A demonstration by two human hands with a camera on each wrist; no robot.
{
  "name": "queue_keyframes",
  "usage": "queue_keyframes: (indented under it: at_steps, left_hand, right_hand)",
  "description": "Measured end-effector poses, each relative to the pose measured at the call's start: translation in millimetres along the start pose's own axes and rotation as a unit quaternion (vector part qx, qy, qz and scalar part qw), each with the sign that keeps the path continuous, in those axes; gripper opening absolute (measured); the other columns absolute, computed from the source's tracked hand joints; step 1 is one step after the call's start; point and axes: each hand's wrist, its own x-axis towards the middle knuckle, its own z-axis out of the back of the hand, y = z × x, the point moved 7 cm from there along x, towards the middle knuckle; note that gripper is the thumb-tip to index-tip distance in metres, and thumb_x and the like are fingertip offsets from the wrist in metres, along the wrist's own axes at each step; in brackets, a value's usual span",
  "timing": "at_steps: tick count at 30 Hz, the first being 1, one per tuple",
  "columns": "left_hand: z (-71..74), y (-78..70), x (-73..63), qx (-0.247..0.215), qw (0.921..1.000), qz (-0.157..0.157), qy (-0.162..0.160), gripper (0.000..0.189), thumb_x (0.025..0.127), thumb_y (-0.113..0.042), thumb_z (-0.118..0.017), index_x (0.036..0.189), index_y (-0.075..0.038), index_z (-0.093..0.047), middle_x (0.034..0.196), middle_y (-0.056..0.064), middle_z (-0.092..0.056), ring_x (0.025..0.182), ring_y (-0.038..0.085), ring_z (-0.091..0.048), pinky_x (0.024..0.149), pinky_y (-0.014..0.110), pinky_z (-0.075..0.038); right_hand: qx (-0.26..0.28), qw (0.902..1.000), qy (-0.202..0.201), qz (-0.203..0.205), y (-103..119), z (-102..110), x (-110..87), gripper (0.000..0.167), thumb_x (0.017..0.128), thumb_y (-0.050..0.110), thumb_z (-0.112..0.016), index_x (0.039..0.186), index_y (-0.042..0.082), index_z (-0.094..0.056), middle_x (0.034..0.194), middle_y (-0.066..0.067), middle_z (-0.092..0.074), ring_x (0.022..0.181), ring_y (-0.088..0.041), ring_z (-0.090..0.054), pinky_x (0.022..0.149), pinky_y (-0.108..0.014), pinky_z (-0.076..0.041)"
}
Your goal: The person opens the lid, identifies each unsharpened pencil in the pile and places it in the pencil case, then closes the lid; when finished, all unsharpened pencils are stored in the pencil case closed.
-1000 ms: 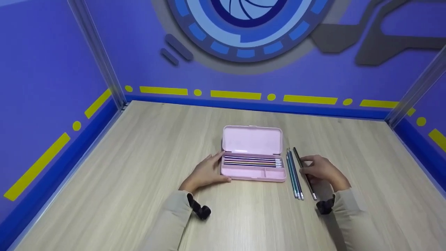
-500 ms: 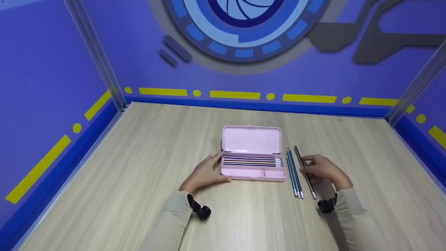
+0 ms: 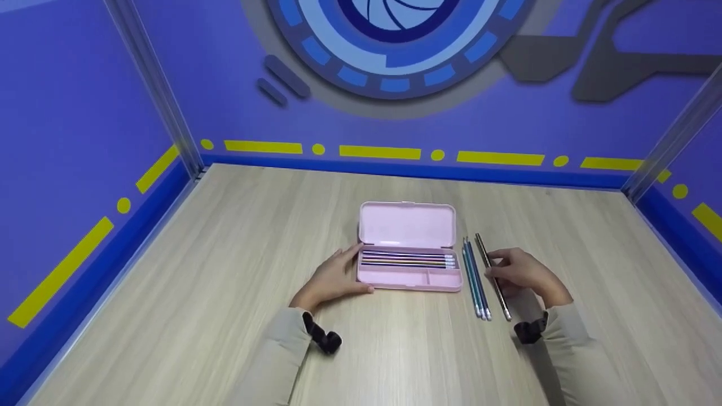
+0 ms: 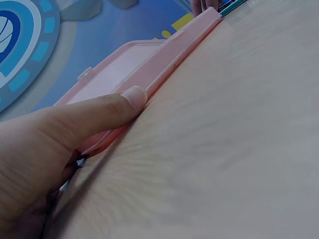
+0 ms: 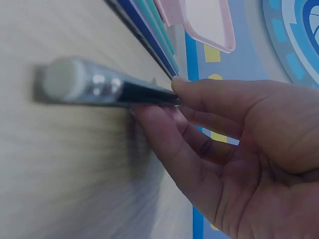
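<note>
A pink pencil case (image 3: 395, 277) lies with its lid (image 3: 407, 224) raised at the back. Several striped pencils with white erasers (image 3: 409, 261) fill its rear compartment, while the front compartments are bare. My left hand (image 3: 334, 276) grips the case's left end, thumb along the front wall and fingers around the far side. To the right, my right hand (image 3: 522, 273) pinches a dark pencil (image 3: 500, 293) between thumb and fingers near its middle, its eraser end toward me. In the right wrist view that pencil (image 5: 142, 92) is close over the table.
A small group of teal and dark blue pencils (image 3: 477, 282) lies between the case and the held pencil. The wooden table (image 3: 254, 225) ends at blue-purple panels (image 3: 389, 129) behind and at both sides.
The head view has shifted slightly, and the shine along the held pencil looks different. Both hands keep their grips in nearly the same places.
</note>
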Motion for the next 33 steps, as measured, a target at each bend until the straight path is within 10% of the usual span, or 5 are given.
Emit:
queue_keyframes:
  at_steps: [33]
  left_hand:
    - [0.4, -1.8, -0.3, 0.004, 0.9998, -0.019, -0.005, 0.102, 0.066, -0.047, -0.084, 0.15, -0.019, -0.034, 0.152, 0.011, -0.039, 0.141, 0.046, -0.027, 0.117, 0.055, -0.023]
  right_hand:
    - [0.01, 0.9937, -0.096, 0.056, 36, 17, -0.5, 0.044, 0.096, 0.014, -0.054, 0.136, -0.003, -0.048, 0.111, -0.024, -0.062, 0.09, -0.022, -0.064, 0.07, -0.038, -0.06]
